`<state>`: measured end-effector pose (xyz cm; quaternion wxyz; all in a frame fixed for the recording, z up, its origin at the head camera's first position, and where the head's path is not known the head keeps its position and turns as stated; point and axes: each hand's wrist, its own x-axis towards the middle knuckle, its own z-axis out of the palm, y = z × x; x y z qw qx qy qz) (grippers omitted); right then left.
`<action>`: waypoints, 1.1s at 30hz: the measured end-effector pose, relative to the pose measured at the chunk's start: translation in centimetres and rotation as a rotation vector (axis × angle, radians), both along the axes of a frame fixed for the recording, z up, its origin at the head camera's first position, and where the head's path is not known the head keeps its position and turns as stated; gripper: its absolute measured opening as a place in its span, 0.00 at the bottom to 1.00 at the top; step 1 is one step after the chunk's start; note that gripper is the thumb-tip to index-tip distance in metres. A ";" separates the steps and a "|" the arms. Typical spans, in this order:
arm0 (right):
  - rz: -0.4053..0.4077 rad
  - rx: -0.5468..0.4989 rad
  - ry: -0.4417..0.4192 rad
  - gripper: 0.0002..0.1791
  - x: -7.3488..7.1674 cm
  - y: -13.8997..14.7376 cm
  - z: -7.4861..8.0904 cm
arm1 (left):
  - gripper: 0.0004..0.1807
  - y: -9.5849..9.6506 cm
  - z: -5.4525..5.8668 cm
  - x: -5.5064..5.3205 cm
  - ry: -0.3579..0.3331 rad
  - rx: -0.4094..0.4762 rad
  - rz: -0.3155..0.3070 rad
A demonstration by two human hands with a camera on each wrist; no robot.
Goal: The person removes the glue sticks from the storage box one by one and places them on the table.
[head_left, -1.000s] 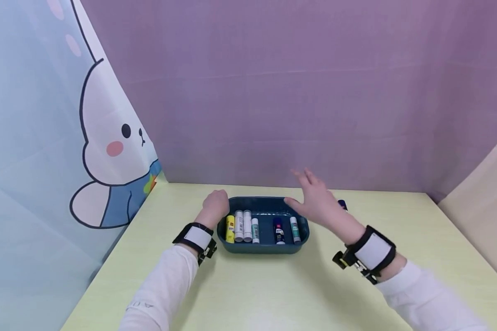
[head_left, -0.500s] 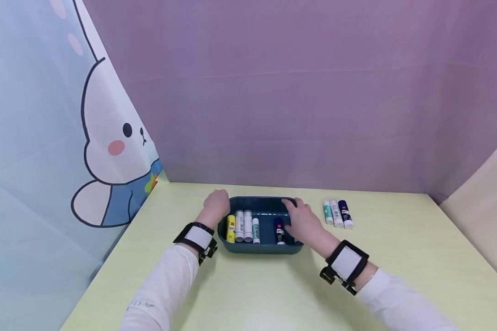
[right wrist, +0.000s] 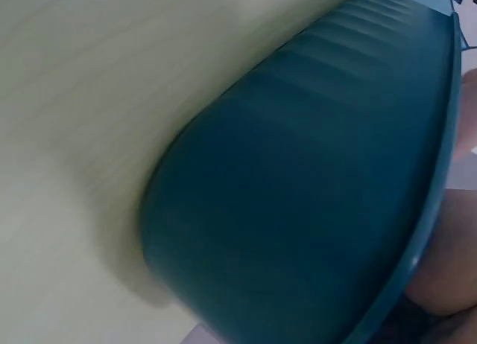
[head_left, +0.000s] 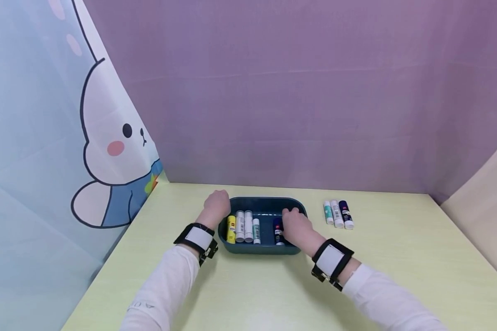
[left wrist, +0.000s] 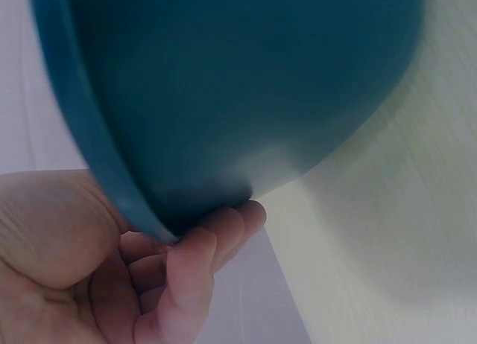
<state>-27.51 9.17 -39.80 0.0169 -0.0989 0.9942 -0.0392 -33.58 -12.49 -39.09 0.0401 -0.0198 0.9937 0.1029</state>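
A dark teal tray [head_left: 248, 248] stands on the table with several glue sticks inside. My left hand [head_left: 215, 206] grips the rim at its left end; in the left wrist view the fingertips [left wrist: 190, 266] curl against the tray's outside below the rim. My right hand [head_left: 298, 227] reaches over the right end, its fingers down inside. Close beside them lies a dark blue glue stick [head_left: 278, 231], partly covered. Whether those fingers hold anything is hidden, also in the right wrist view, where the tray wall [right wrist: 298, 180] blocks them.
On the tray's left side are a yellow glue stick [head_left: 231, 229], two white glue sticks [head_left: 240, 226] and a small teal-and-white one [head_left: 256, 231]. Three more glue sticks [head_left: 337, 214] lie in a row on the table to the right. A purple cloth [head_left: 294, 92] hangs behind.
My right hand has come left and down into the tray from above its right end, uncovering the row on the table and hiding the rightmost teal-and-white glue stick. My left hand stays put.
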 end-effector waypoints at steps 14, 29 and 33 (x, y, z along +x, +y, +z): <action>-0.072 0.184 0.049 0.09 -0.8 -1.3 -1.7 | 0.10 0.2 0.1 0.3 0.001 0.002 0.009; -0.014 0.190 0.075 0.07 -0.8 -0.7 -2.3 | 0.10 0.1 0.1 0.3 -0.007 -0.011 0.012; -0.007 0.172 0.092 0.07 -0.7 -0.5 -2.2 | 0.10 0.2 0.0 0.2 0.003 -0.010 0.009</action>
